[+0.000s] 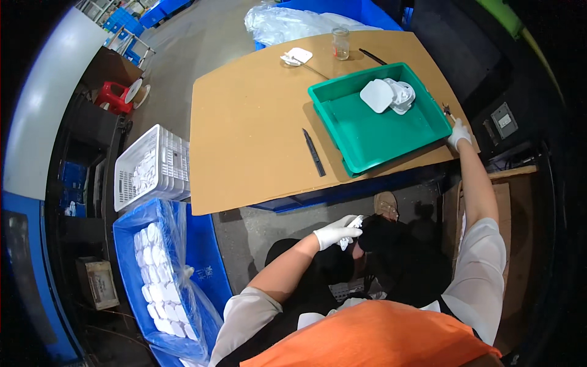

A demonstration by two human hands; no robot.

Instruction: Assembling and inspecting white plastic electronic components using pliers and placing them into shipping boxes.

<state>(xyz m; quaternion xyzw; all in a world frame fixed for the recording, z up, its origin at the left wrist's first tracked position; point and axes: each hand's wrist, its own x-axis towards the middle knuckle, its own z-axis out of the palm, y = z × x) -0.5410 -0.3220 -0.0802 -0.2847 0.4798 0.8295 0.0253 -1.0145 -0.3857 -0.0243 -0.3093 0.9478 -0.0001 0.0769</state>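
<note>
My left hand, in a white glove, is closed round a small white plastic part above my lap. Its shape is mostly hidden by the fingers. Also gloved, my right hand reaches to the right edge of the table, beside a green tray. Its fingers are closed on a small pair of cutting pliers, whose dark jaws point away from me. In the tray's far part lie several white plastic pieces, one a flat rounded square.
On the cardboard-covered table lie a black knife, a dark pen-like tool, a glass jar and a white piece. To the left stand a white crate and a blue bin with stacked white parts.
</note>
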